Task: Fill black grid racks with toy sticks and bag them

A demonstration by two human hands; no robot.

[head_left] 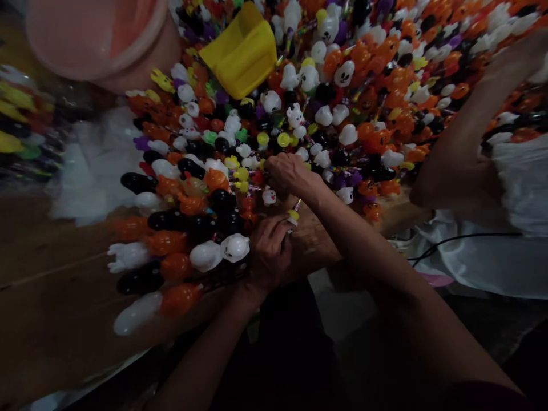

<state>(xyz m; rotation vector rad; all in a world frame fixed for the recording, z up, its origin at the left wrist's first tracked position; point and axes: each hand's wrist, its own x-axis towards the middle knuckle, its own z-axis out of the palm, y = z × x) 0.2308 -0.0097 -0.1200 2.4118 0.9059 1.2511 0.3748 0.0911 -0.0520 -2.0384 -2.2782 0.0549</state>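
My left hand (272, 242) is closed low at the table's near edge, its fingers curled round a slim toy-topped pen whose patterned barrel and yellow end (293, 215) stick out past the fingertips. My right hand (289, 174) reaches into the near side of the pile with its fingers bent together; what they pinch is hidden. A small white figure topper with a red mark (269, 196) lies just below the right fingers. Left of my left hand are rows of pens with large toppers, among them a white ghost head (235, 247) and an orange one (180, 299).
A big heap of similar pens with orange, white, black and purple toppers (368, 137) covers the wooden table (55, 285). A yellow plastic bin (244, 54) lies on it. A pink tub (141, 51) stands behind left, near clear plastic bags (94, 171). Another person's arm (466, 131) rests at right.
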